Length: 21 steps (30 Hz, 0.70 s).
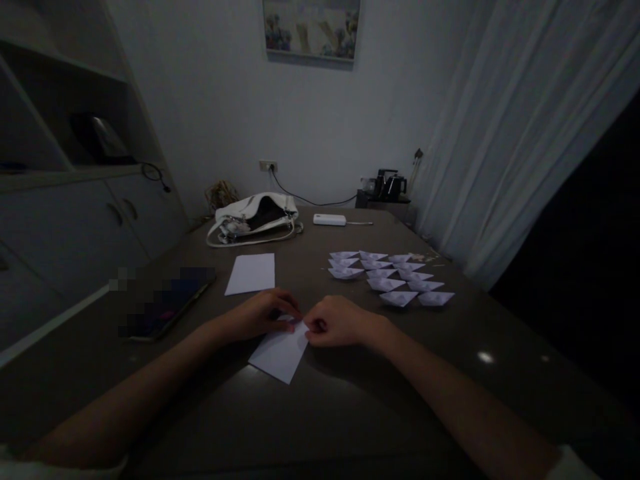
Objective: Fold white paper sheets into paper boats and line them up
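A folded white sheet of paper (280,355) lies on the dark table (360,400) in front of me. My left hand (263,315) pinches its far edge from the left, fingers closed on the paper. From the right, my right hand (335,323) grips the same edge with its fingers curled. The two hands nearly touch. Several folded white paper boats (390,275) sit in rows to the right, beyond my right hand. A flat stack of white paper (251,273) lies beyond my left hand.
A dark phone (167,303) lies at the left. A white handbag (256,217) and a white power bank (329,219) sit at the table's far end. Cabinets stand on the left, a curtain hangs on the right, and a kettle (387,185) is by the wall.
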Available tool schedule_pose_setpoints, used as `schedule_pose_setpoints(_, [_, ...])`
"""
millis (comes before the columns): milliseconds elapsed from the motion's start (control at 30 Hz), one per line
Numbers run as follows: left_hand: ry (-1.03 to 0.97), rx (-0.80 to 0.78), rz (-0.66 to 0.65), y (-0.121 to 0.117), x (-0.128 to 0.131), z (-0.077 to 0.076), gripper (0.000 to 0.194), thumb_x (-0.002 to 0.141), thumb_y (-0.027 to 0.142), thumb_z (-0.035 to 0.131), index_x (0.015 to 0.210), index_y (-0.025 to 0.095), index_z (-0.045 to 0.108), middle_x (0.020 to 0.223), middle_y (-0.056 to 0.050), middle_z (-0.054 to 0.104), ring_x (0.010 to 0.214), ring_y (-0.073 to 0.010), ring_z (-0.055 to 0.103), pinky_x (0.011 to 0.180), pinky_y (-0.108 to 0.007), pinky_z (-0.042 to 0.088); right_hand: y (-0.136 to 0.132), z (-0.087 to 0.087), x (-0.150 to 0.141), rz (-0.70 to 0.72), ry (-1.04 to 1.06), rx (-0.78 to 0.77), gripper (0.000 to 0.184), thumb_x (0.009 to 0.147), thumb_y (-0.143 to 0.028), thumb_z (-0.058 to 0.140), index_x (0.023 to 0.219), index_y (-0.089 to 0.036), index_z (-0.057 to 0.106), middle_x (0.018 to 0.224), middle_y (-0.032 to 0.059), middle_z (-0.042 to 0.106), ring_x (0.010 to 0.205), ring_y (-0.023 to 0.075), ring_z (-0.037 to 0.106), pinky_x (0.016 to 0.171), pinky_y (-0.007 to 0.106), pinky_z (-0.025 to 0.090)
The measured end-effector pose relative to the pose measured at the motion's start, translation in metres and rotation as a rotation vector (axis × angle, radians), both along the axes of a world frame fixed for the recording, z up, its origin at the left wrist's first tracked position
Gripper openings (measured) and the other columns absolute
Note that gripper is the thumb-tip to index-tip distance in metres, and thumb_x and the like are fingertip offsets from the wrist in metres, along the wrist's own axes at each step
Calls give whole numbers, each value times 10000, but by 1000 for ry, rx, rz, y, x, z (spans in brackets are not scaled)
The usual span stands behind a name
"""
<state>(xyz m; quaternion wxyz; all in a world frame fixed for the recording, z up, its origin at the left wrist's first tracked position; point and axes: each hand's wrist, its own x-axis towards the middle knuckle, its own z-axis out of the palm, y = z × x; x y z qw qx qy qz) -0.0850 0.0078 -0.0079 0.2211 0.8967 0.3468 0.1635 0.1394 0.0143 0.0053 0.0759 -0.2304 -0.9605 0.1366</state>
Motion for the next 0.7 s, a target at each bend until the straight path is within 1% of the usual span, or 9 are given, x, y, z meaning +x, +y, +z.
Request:
schedule_pose_setpoints(67, [-14,0,-12,0,0,0,230,826,356,626,1012,239,695,1049,-63,629,954,-196,584,821,-279,441,-3,-1,-3,51,-36,-33,166,726,-270,564,604,-161,535,567,-43,498,496,66,387,497,211,219])
schedule_pose_setpoints(100, [-18,0,-15,0,0,0,230,828,354,624,1014,240,695,1049,-63,629,954,-195,584,820,-278,441,-2,-2,-2,47,-50,-34,162,722,-266,565,602,-160,538,567,-41,499,496,68,385,496,212,220])
schedule_pose_setpoints(167, [-9,-5,-11,0,0,1,233,832,353,620,1024,242,693,1058,-62,625,958,-196,582,817,-276,439,5,-3,2,-17,-57,-5,141,721,-243,554,609,-158,548,577,-33,505,504,72,385,498,215,221])
schedule_pose_setpoints(267, [8,-11,-3,-1,1,1,245,834,358,617,1035,240,691,1062,-66,623,955,-199,582,806,-276,439,18,-4,12,-165,-40,46,109,712,-194,543,615,-150,562,583,-23,511,520,78,389,506,218,222])
schedule_pose_setpoints(333, [7,-8,-6,0,0,1,247,834,360,616,1039,241,689,1059,-67,625,949,-199,583,802,-279,439,21,-5,14,-202,-12,48,135,726,-190,533,599,-144,549,565,-27,491,512,75,384,504,217,222])
schedule_pose_setpoints(367, [5,-7,-7,0,0,1,244,835,359,616,1037,243,689,1061,-66,625,948,-199,583,803,-281,439,21,-5,13,-176,7,31,158,743,-204,531,597,-144,542,560,-31,483,508,72,385,504,214,225])
schedule_pose_setpoints(467, [-1,-7,-11,0,0,1,236,831,354,620,1026,241,691,1058,-65,627,952,-199,584,815,-285,440,15,-6,8,-4,40,-67,212,774,-274,547,605,-147,529,559,-45,471,508,64,400,512,200,242])
schedule_pose_setpoints(533, [4,-5,-10,0,0,2,237,831,348,621,1026,235,692,1051,-68,630,955,-199,586,821,-285,440,15,-7,6,29,30,-99,212,771,-275,555,603,-149,525,556,-50,463,505,62,400,510,200,238])
schedule_pose_setpoints(700, [12,2,3,0,1,1,242,827,346,627,1028,228,690,1058,-66,626,959,-195,585,817,-273,440,28,-9,15,-164,27,4,198,753,-213,546,573,-144,504,545,-44,441,507,67,377,505,214,206])
